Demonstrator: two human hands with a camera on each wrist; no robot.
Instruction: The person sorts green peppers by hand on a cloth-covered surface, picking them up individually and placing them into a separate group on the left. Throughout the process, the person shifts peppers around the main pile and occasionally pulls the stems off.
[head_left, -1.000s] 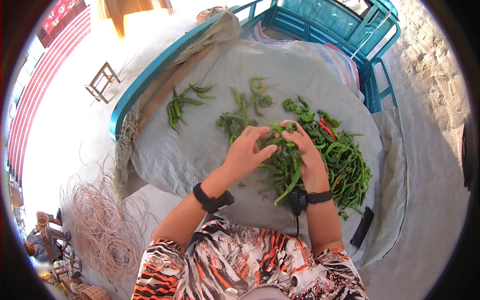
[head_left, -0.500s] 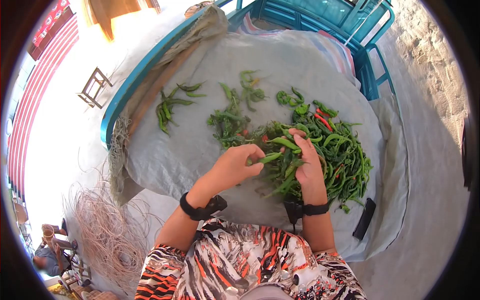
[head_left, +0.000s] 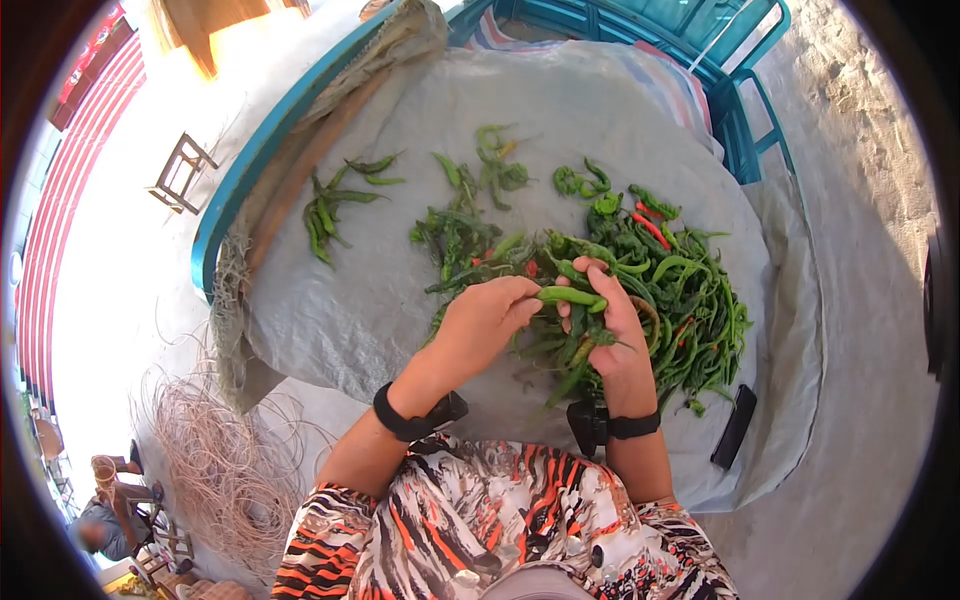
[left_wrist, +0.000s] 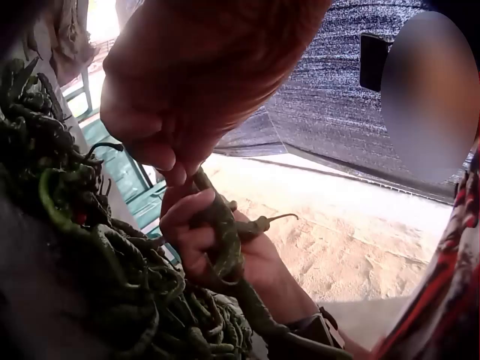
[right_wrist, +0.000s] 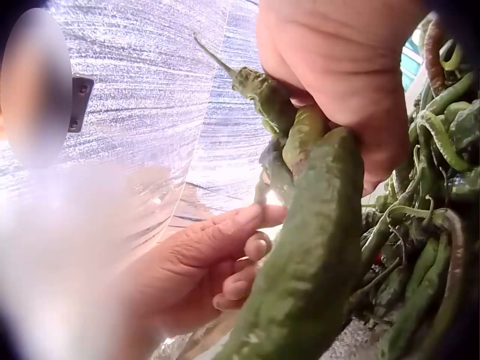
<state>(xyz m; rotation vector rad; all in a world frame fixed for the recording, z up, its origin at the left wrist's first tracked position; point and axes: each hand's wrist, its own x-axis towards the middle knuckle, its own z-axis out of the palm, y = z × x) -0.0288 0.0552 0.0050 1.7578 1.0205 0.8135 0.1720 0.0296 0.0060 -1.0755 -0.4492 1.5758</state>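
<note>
short-sleeved top [head_left: 480,530] in orange, black and white print
a black band [head_left: 400,422] carrying a small black camera block [head_left: 447,407] circles the wrist behind the left hand [head_left: 485,320]; a matching black band [head_left: 637,425] sits behind the right hand [head_left: 615,335].

Two grips, both bare hands: the left grip [head_left: 485,320] pinches one green pepper [head_left: 567,296], the right grip [head_left: 618,335] holds a bunch of peppers [head_left: 578,355] too packed to count. One grey sheet [head_left: 340,300] carries one large heap [head_left: 690,300], at least three smaller clusters [head_left: 325,205], at least two red peppers [head_left: 650,228] and one dark flat slab [head_left: 735,425]. Beside it are one wooden stool [head_left: 180,172] and one tangle of fibres [head_left: 225,460].
</note>
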